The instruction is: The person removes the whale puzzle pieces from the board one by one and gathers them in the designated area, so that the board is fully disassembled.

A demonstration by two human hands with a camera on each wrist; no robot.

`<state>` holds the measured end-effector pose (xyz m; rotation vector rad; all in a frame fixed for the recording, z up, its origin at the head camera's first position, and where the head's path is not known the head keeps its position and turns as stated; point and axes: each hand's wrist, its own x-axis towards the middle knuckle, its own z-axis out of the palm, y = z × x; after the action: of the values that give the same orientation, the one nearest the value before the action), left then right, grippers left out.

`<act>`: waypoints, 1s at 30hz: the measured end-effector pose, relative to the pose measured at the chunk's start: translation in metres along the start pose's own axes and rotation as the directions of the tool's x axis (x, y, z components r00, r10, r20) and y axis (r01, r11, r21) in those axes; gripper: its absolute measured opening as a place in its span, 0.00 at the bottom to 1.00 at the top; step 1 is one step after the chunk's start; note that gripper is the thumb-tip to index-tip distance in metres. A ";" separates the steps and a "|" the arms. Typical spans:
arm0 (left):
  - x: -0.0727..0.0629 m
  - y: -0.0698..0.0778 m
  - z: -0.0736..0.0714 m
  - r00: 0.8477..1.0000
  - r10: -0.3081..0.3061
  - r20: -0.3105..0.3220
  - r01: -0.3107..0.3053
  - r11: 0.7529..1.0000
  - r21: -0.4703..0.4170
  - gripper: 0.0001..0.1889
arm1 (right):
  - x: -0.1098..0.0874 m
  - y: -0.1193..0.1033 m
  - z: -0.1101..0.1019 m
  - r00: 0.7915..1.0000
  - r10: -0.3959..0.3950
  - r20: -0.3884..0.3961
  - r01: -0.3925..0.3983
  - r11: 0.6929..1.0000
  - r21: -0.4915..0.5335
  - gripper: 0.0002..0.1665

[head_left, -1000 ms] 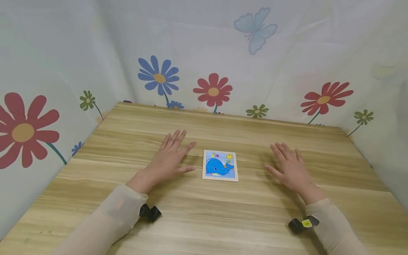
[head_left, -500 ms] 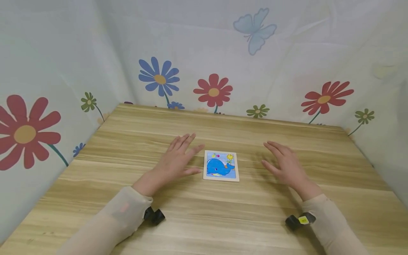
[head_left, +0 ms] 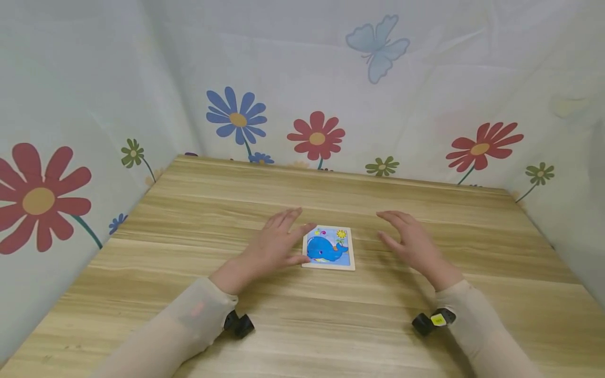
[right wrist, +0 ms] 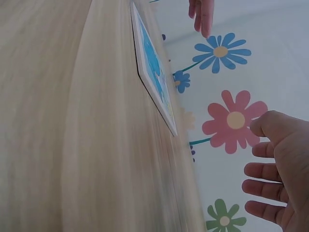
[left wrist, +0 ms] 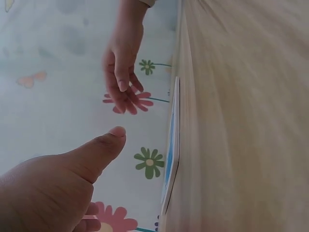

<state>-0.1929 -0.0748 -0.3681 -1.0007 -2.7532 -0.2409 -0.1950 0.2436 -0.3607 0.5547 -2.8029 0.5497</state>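
A small square picture puzzle (head_left: 331,249) in a pale frame lies flat on the wooden table, showing a blue whale and a yellow sun-like flower. My left hand (head_left: 267,247) hovers at its left side, thumb and forefinger reaching over the frame's left edge in the head view. To the right, with a gap between, my right hand (head_left: 416,247) is held above the table, fingers loosely bent and holding nothing. Both wrist views show the puzzle (left wrist: 172,150) edge-on, with the hands (right wrist: 289,164) raised off the tabletop and apart from it.
The wood-grain table (head_left: 302,325) reaches back to a white curtain (head_left: 283,42) printed with flowers and a butterfly, which also runs along both sides. A small black camera (head_left: 240,324) sits at the left wrist, another black camera (head_left: 427,321) at the right wrist.
Both hands have moved inward toward the puzzle, the left to the right and the right to the left. The puzzle stays in its place on the table.
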 end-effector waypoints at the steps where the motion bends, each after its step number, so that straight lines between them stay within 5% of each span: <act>1: 0.001 0.002 0.000 1.000 0.002 0.006 -0.002 1.000 0.001 0.38 | 0.001 -0.001 0.001 1.000 -0.001 -0.001 0.001 1.000 0.005 0.27; 30: 0.008 0.033 0.019 0.982 0.117 0.147 -0.125 0.991 0.047 0.33 | 0.033 -0.032 0.030 0.997 -0.070 0.037 0.067 0.995 0.079 0.20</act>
<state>-0.1802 -0.0408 -0.3822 -1.2102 -2.7947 -0.0751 -0.2161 0.1936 -0.3683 0.6823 -2.7976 0.6423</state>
